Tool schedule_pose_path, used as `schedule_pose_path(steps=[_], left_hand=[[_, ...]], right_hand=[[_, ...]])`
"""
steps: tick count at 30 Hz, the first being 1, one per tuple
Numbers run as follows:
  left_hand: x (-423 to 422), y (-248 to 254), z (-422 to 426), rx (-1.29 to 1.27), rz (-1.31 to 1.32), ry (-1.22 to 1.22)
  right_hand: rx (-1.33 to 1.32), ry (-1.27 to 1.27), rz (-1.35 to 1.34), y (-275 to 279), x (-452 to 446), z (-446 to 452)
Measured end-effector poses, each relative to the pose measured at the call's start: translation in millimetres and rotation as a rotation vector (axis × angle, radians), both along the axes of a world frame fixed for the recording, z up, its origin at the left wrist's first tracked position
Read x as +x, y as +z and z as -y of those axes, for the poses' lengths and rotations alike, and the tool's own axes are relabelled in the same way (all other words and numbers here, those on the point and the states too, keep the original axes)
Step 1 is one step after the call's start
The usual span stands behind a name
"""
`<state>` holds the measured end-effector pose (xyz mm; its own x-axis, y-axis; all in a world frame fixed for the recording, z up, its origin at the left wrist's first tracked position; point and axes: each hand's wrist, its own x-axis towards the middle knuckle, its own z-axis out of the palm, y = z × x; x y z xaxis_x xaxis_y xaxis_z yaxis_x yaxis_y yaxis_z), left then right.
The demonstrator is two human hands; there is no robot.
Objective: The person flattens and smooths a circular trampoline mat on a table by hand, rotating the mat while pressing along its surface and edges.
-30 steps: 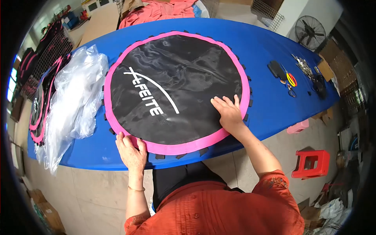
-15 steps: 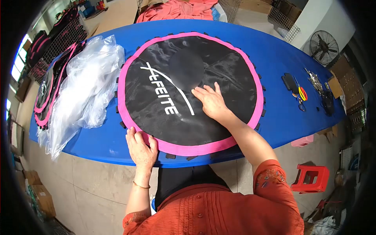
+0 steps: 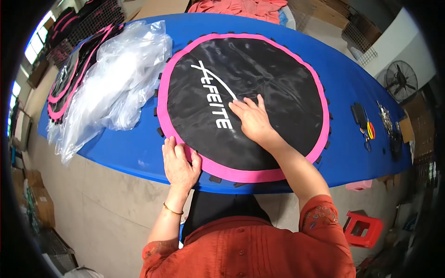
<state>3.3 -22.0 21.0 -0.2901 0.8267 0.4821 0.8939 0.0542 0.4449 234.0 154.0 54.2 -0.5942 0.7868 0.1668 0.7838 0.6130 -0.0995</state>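
Note:
A round black mat (image 3: 278, 134) with a pink border, white lettering and small black tabs round its edge lies flat on the blue table (image 3: 125, 157). My left hand (image 3: 180, 164) rests on the pink border at the near left, fingers apart, holding nothing visible. Spread over the black fabric, beside the end of the white curved line, is my right hand (image 3: 252, 121), palm down and empty. To the left of the mat lies crumpled clear plastic (image 3: 111, 78), partly beside other pink-edged black mats (image 3: 58, 106).
Scissors (image 3: 371, 130), a black object (image 3: 358, 115) and a pile of metal parts (image 3: 384, 118) lie at the table's right end. Beyond stands a fan (image 3: 401, 81). A red stool (image 3: 363, 229) is on the floor at right. Pink cloth (image 3: 241, 8) lies behind the table.
My right hand has moved left across the mat, from near its right border to the white lettering. My left hand stays on the near-left border. The view has shifted, moving the scene rightward.

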Motion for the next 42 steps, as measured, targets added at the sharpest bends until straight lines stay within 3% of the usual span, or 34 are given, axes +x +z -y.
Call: schedule_pose_path(steps=[9, 18, 26, 35, 42], left_hand=[[1, 1, 2, 0.018, -0.021, -0.003], [2, 1, 2, 0.025, 0.002, 0.003], [2, 0, 1, 0.038, 0.004, 0.004], [2, 2, 1, 0.076, 0.006, 0.009], [1, -4, 0, 0.078, -0.009, 0.008]], right_hand=[[0.049, -0.052, 0.001, -5, -17, -4], [0.089, 0.263, -0.114, -11, -57, 52], [0.067, 0.288, -0.126, -5, -115, 42], [0.064, 0.327, -0.097, 4, -51, 91], [0.090, 0.263, -0.165, -5, -69, 70]])
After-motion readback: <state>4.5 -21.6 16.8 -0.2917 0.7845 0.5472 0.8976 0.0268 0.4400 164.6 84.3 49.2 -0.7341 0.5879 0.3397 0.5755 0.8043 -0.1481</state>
